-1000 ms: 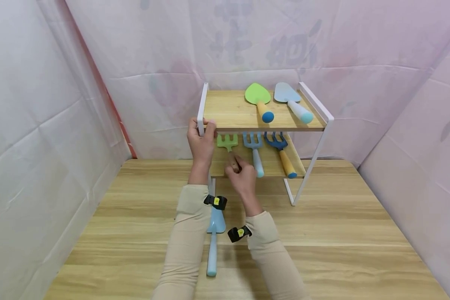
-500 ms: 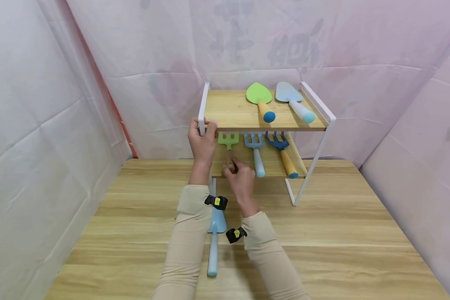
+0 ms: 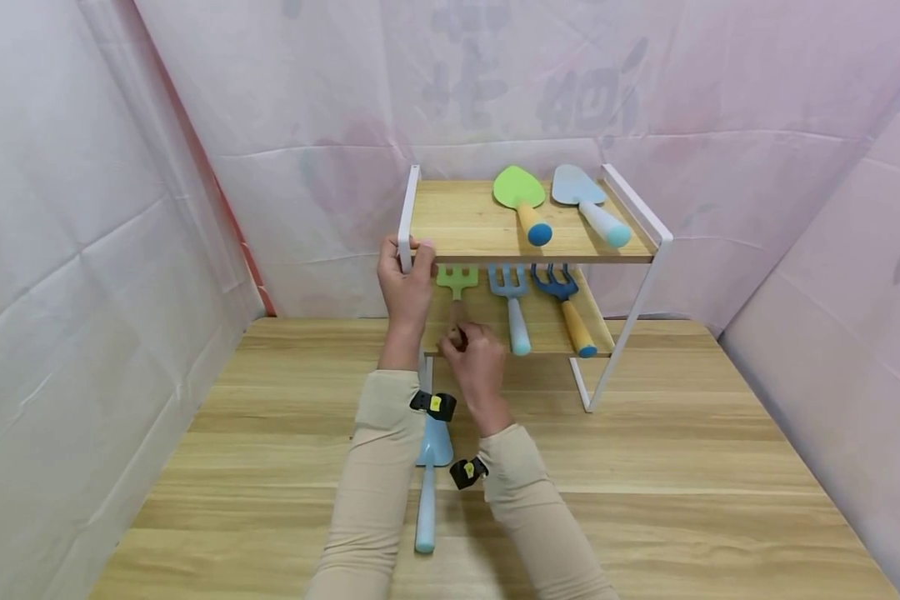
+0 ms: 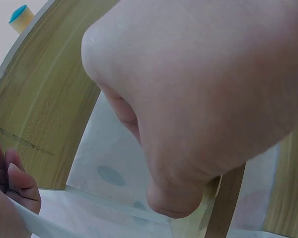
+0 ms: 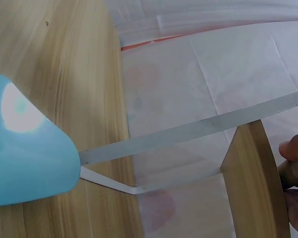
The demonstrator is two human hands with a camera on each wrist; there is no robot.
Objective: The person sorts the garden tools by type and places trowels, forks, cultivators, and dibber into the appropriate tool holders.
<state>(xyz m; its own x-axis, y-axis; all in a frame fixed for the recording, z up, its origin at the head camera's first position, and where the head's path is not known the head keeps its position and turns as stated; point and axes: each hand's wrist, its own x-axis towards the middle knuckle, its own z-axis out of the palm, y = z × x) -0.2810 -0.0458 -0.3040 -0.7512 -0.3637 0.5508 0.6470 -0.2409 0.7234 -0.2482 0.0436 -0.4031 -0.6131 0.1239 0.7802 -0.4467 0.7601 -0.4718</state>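
My left hand [image 3: 407, 296] grips the front left corner of a two-tier shelf rack [image 3: 450, 221], thumb on the upper board and fingers behind the white post. On the lower board lies a green hand fork [image 3: 457, 282] with a brown handle, tines toward the back. My right hand [image 3: 480, 367] pinches the end of that handle, at the board's front edge; the fingers hide part of it. In the right wrist view the handle [image 5: 292, 173] shows between fingertips beside the board. To its right are a light blue hand fork [image 3: 516, 312] and a dark blue hand fork [image 3: 566, 304] with a yellow handle.
A green trowel [image 3: 521, 196] and a pale blue-grey trowel [image 3: 585, 200] lie on the upper board, toward the right. A light blue trowel [image 3: 427, 492] lies on the wooden table [image 3: 682, 500] beside my left forearm. Pale curtains [image 3: 307, 108] surround the table.
My right hand has shifted slightly left and toward me, and the green fork's handle has swung left, so the fork lies straighter. My left hand stays on the rack's corner.
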